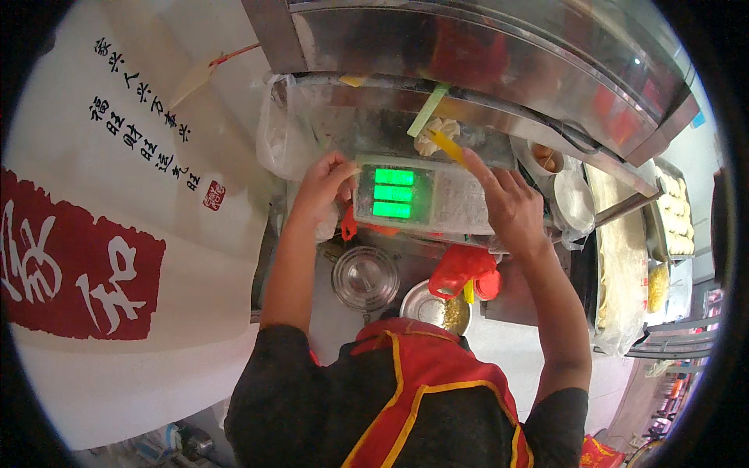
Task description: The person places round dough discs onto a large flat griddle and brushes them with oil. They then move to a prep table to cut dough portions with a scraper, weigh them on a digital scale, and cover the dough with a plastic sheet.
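Observation:
A digital weighing scale with a green-lit display lies before me. A lump of pale dough rests on the dark surface behind its keypad. My left hand is at the scale's left corner, fingers curled; what it may hold is hidden. Over the scale's right part, my right hand grips a narrow yellow tool, its index finger stretched along it. The tool's tip points at the dough. A light green strip reaches down to the dough; whether it joins the tool I cannot tell.
A glass-fronted metal cabinet overhangs the far side. A plastic bag hangs at left. Nearer me are a round lid, a steel bowl and a red bag. At right are a bowl of eggs and a dough tray.

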Motion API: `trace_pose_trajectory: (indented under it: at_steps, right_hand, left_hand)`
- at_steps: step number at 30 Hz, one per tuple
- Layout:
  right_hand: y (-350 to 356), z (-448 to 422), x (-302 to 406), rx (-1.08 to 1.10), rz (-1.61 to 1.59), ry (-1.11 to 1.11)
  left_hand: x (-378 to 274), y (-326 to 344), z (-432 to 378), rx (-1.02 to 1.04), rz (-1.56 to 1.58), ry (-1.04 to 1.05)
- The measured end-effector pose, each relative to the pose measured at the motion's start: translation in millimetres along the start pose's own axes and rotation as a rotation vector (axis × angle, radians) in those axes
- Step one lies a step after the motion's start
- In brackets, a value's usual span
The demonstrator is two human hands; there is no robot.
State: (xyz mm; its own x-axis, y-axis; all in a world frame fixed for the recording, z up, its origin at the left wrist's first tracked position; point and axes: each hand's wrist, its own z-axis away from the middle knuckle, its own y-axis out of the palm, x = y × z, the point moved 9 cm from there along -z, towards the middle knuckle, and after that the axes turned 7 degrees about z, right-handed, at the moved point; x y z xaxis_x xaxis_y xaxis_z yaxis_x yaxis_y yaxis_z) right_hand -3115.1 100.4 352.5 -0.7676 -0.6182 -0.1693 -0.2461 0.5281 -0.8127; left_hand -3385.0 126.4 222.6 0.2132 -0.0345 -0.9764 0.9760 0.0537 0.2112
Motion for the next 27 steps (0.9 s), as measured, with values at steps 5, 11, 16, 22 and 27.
trace_pose_trajectory:
  at_steps: [5,11,16,22,27]
  right_hand:
    - [-20,29,-10,-0.030,-0.032,0.081]
    - [-20,117,-35,0.046,-0.183,0.308]
    - [-13,186,-49,-0.004,-0.256,0.595]
    - [-5,229,-46,-0.031,-0.320,0.766]
    - [-10,246,-42,-0.008,-0.346,0.841]
  left_hand:
    - [-17,5,-9,-0.097,-0.072,0.106]
    - [-24,12,-31,-0.085,-0.297,0.101]
    - [-18,19,-71,-0.088,-0.544,0.170]
    - [-10,46,-103,-0.066,-0.876,0.381]
    - [-30,89,-97,-0.031,-1.057,0.442]
